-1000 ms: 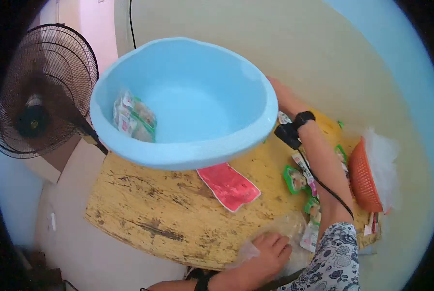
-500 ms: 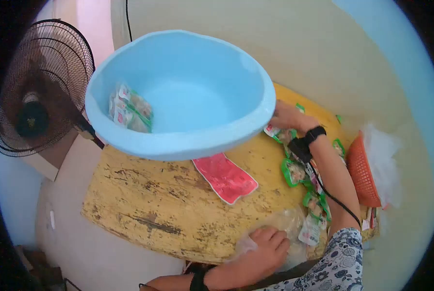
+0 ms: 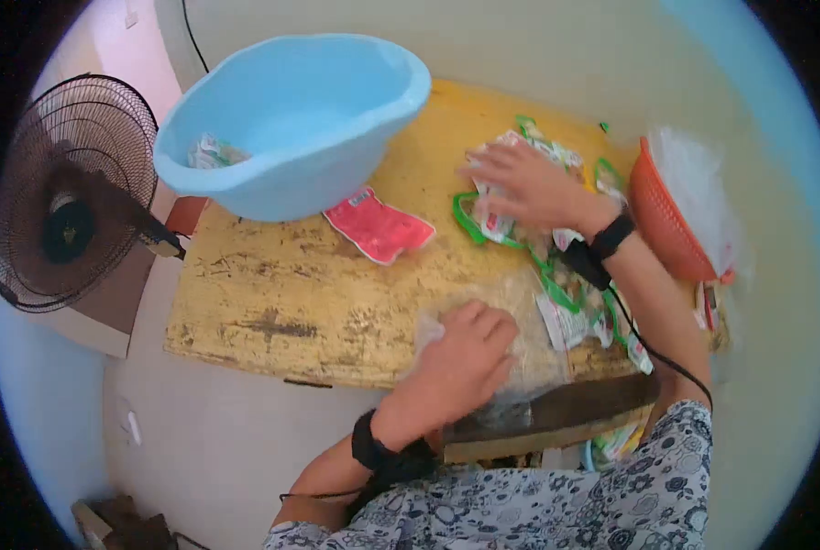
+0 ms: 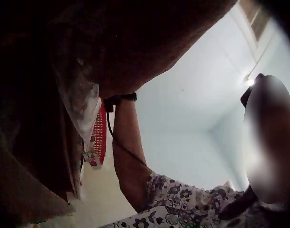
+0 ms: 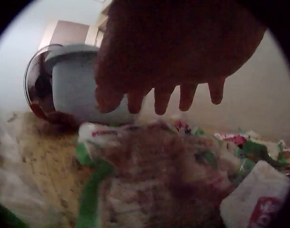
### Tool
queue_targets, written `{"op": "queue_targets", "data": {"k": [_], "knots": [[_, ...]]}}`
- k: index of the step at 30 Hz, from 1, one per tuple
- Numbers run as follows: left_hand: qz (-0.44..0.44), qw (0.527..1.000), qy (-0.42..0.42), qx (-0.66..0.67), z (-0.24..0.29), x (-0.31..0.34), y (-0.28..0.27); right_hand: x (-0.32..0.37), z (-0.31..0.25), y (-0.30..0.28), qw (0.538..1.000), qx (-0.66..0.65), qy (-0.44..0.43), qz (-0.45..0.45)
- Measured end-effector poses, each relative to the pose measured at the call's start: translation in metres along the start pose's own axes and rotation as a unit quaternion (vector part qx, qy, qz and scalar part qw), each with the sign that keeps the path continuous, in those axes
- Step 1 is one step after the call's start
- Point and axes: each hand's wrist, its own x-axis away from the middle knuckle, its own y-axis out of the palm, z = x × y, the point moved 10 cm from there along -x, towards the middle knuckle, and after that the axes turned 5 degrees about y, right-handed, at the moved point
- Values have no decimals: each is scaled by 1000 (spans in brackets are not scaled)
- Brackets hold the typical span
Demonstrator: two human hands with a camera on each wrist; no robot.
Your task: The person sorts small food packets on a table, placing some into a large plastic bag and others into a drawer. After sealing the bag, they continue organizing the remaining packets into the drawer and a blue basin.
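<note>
Curled fingers of my left hand (image 3: pixel 456 364) grip a clear plastic bag (image 3: pixel 540 353) near the table's front edge; some plastic (image 4: pixel 83 102) also shows beside that hand in the left wrist view. My right hand (image 3: pixel 533 191) hovers with spread fingers over a pile of green-and-white snack packets (image 3: pixel 566 323). From the right wrist view, the hand (image 5: pixel 178 52) is above the packets (image 5: pixel 149 185), holding nothing visible. A light-blue basin (image 3: pixel 300 188) stands at the table's back left with packets (image 3: pixel 213 153) inside. A flat red packet (image 3: pixel 379 225) lies beside it.
An orange basket (image 3: pixel 671 215) with clear plastic bags (image 3: pixel 701 188) leans at the table's right, by the wall. A black fan (image 3: pixel 71 197) stands left of the yellow table (image 3: pixel 245 302). Cables run along the right forearm.
My right hand has left the basin's right side and moved over the packets. The basin now sits farther left and back in the head view, which has shifted. My left hand still grips the bag.
</note>
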Motion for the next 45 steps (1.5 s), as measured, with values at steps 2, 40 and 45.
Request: {"op": "queue_targets", "data": {"k": [2, 40, 45], "knots": [[0, 1000, -7, -1, 1, 0, -2, 20, -3, -38, 994, -59, 56, 68], [-33, 998, -26, -52, 33, -24, -3, 315, -124, -29, 783, -301, 413, 354], [-2, 986, -107, -129, 23, -35, 9, 314, -126, -34, 775, -332, 402, 357]]}}
